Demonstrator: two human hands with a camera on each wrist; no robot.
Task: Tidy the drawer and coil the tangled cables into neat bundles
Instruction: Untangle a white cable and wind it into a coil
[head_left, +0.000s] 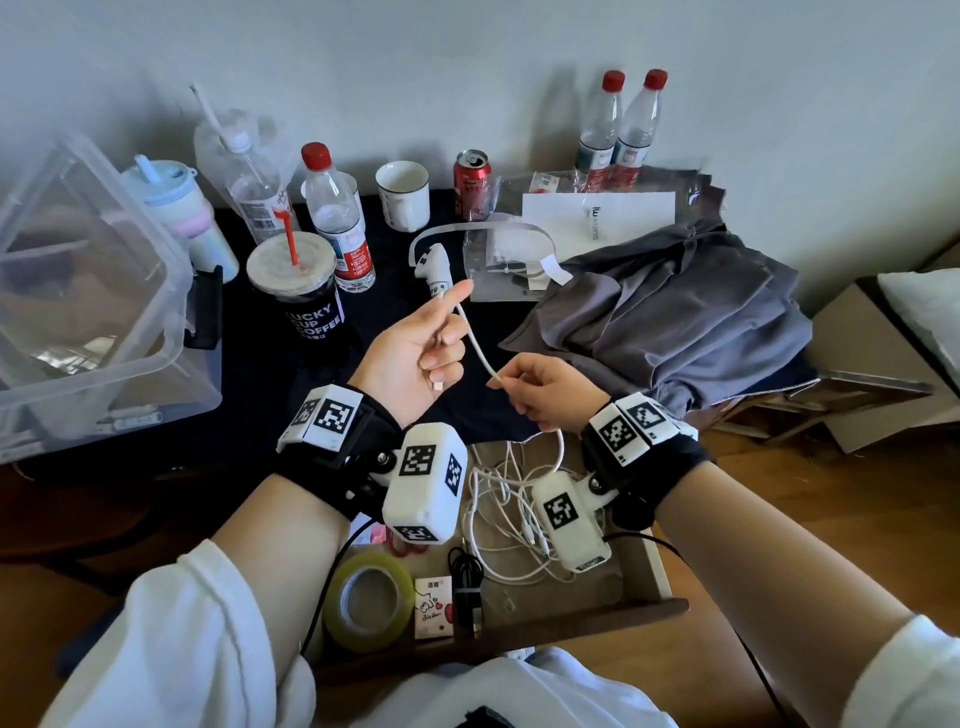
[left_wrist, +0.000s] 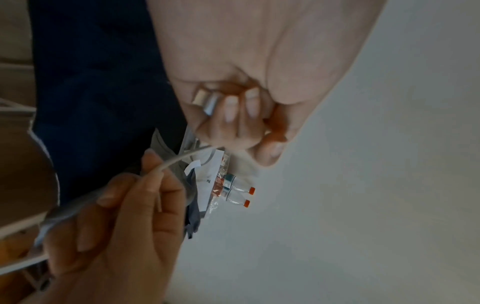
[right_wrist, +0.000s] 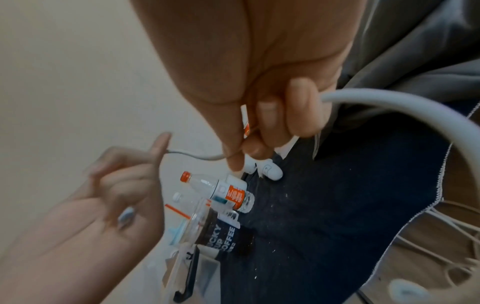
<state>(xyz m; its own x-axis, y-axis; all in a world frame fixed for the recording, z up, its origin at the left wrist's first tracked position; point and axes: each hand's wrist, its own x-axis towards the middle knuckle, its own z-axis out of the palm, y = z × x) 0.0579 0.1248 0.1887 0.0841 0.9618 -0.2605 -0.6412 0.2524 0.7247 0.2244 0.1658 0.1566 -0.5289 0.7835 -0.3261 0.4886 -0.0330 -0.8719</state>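
A white cable (head_left: 477, 347) stretches between my two hands above the dark table. My left hand (head_left: 441, 332) curls round one end, and the metal USB plug (head_left: 439, 385) sticks out by the palm; the left wrist view shows the plug (left_wrist: 206, 100) under curled fingers. My right hand (head_left: 511, 382) pinches the cable (right_wrist: 205, 157) lower down, and the rest hangs into the open drawer (head_left: 657, 566). There a tangle of white cables (head_left: 506, 525) lies beside a bundled black cable (head_left: 465, 587).
The drawer also holds a tape roll (head_left: 366, 597) and a small card box (head_left: 434, 605). On the table stand a clear bin (head_left: 88, 312), a coffee cup (head_left: 298, 291), bottles (head_left: 337, 218), a mug (head_left: 404, 195) and a can (head_left: 472, 182). Crumpled grey clothing (head_left: 675, 312) lies on the right.
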